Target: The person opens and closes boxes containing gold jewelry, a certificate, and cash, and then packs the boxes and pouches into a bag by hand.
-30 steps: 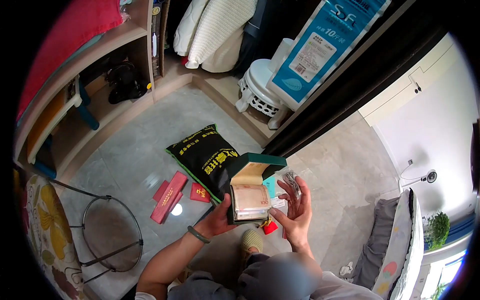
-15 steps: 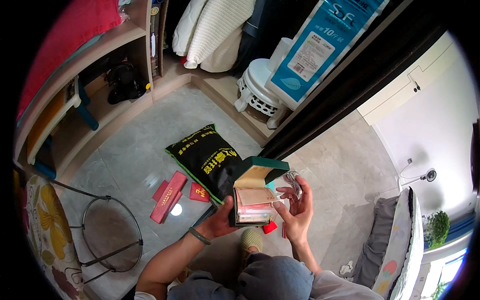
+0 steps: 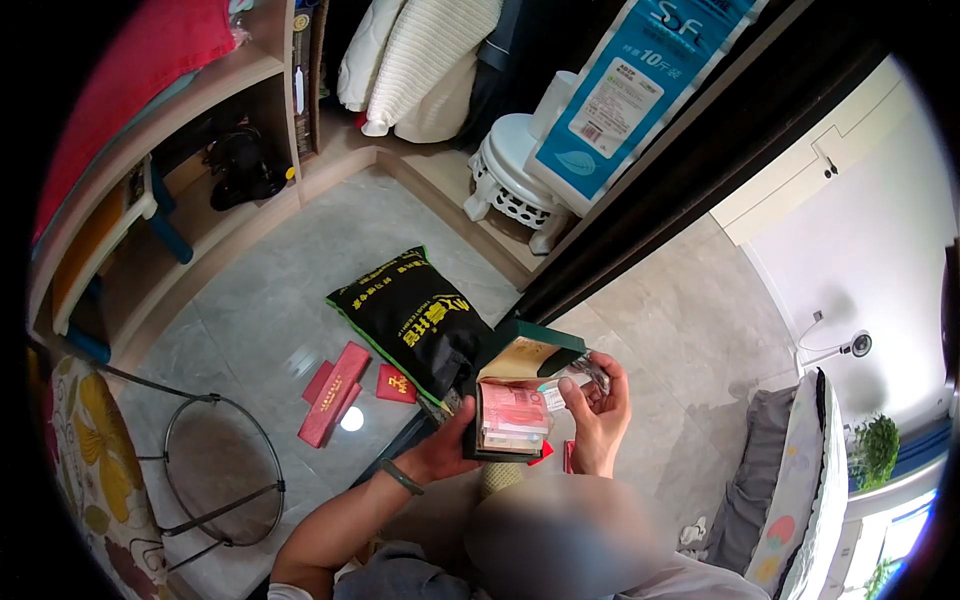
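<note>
My left hand (image 3: pixel 447 447) is wrapped round the left side of an open dark green box (image 3: pixel 471 425), its lid raised. Inside the box stand banknotes (image 3: pixel 514 408), a pinkish-red one foremost. At the box's right side is my right hand (image 3: pixel 597 405), fingers curled, with a clear plastic packet (image 3: pixel 590 373) in them. A whitish slip of paper (image 3: pixel 552 398) shows between the box and my right thumb. Beyond the box lies a black bag (image 3: pixel 415 325) with yellow lettering and a green edge.
Red long boxes (image 3: pixel 335 395) and a small red booklet (image 3: pixel 396 384) lie on the floor. A round metal-framed stool (image 3: pixel 224 470) is at left. A white stool (image 3: pixel 513 150) and a blue package (image 3: pixel 620 110) stand beyond; grey-white bedding (image 3: pixel 770 480) is at right.
The brownish note at the front of the box no longer shows there; a pinkish-red one does. The box and both hands have shifted slightly right and down, with my right fingers more curled.
</note>
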`<state>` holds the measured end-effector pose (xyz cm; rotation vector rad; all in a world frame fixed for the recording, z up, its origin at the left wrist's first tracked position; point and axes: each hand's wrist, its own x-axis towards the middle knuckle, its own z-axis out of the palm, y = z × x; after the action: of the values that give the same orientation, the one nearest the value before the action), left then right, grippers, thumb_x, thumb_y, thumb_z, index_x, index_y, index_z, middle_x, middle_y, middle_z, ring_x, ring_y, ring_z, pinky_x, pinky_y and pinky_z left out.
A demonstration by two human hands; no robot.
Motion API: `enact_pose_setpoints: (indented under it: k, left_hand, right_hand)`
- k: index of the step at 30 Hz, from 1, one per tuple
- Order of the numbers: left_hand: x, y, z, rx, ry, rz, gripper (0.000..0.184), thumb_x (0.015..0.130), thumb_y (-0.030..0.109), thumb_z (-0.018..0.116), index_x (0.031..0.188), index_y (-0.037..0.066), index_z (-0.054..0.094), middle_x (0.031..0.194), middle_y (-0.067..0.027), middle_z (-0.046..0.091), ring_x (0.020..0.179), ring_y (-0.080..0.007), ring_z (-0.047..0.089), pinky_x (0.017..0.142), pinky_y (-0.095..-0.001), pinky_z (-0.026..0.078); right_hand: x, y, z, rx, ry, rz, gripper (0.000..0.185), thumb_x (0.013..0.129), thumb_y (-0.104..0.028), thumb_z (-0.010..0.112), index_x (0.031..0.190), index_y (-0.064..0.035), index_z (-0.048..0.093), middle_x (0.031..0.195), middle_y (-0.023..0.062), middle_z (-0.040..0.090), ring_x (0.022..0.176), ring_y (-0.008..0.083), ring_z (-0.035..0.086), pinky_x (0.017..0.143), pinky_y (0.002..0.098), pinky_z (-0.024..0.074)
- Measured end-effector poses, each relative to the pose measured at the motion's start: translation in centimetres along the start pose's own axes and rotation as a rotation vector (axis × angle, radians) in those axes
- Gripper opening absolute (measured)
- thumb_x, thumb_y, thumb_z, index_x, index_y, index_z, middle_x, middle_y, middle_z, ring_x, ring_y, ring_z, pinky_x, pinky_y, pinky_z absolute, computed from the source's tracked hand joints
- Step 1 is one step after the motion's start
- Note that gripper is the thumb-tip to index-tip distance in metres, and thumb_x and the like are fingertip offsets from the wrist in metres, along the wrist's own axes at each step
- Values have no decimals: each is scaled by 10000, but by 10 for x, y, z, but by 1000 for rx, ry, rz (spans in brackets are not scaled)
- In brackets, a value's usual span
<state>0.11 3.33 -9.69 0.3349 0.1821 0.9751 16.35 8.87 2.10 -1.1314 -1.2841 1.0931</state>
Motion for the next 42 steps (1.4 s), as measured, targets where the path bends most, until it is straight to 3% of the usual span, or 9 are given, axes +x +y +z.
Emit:
enact_pose_setpoints:
  k: [4,16,18,23,26,29,31,34,42]
  left_hand:
    - [0,0,4,26,37,-25,892,859,735,433,1505,139,280,1499,-81,393,1368,-239,392,1146,-441,301]
    - [2,-5,-1,-24,6,-59,885,860,718,461,1493,120,305,1482,-88,416,1354,-234,411,1141,-439,316]
    - [5,-11,-8,-105,-88,-9,784,939,669,349,1485,106,324,1465,-85,441,1332,-212,444,1122,-407,349]
    - [3,-7,-1,-66,-51,-46,834,910,704,363,1494,111,303,1480,-89,421,1349,-226,423,1136,-421,327]
    - [1,-2,6,-21,-14,-34,877,888,731,375,1500,110,286,1488,-98,408,1361,-240,408,1149,-431,303]
    - [-2,9,15,13,-1,2,873,897,730,352,1506,110,270,1495,-103,398,1367,-247,399,1152,-434,296]
    - [-2,12,15,34,4,23,874,900,731,338,1510,110,260,1501,-105,389,1371,-250,394,1152,-436,294]
    - [-1,15,10,18,-19,51,878,904,734,315,1519,113,235,1517,-105,363,1385,-256,374,1158,-444,278]
    - [-3,20,7,52,-80,71,899,891,736,326,1532,119,196,1546,-107,310,1411,-269,330,1164,-470,257]
  right_hand:
    - [3,7,-2,5,50,13,434,833,-23,734,1215,-15,526,940,24,628,737,49,533,674,199,459]
    - [3,5,0,-18,101,30,354,828,-32,750,1133,-8,571,916,14,623,700,14,497,616,165,407]
    - [4,7,-1,-11,101,36,354,827,-28,748,1133,-8,570,914,14,626,699,13,496,613,165,405]
    - [4,4,0,18,100,47,352,827,-19,741,1133,-5,568,904,15,635,693,14,495,614,168,404]
    - [3,4,-3,0,59,35,406,831,-36,734,1186,-26,538,885,-10,616,727,34,528,635,182,417]
    - [2,6,-9,41,-63,9,534,784,-7,756,1251,-23,497,1009,23,589,799,60,520,722,202,437]
    - [3,11,-14,97,-217,-76,715,690,26,817,1296,-11,439,1167,67,510,909,100,498,817,242,431]
    - [3,18,-20,84,-321,-133,866,618,6,866,1339,-15,387,1207,76,466,999,136,471,920,297,395]
    - [-1,14,-22,-86,-391,-235,904,611,-23,887,1348,-21,363,1228,96,472,1042,165,473,962,314,388]
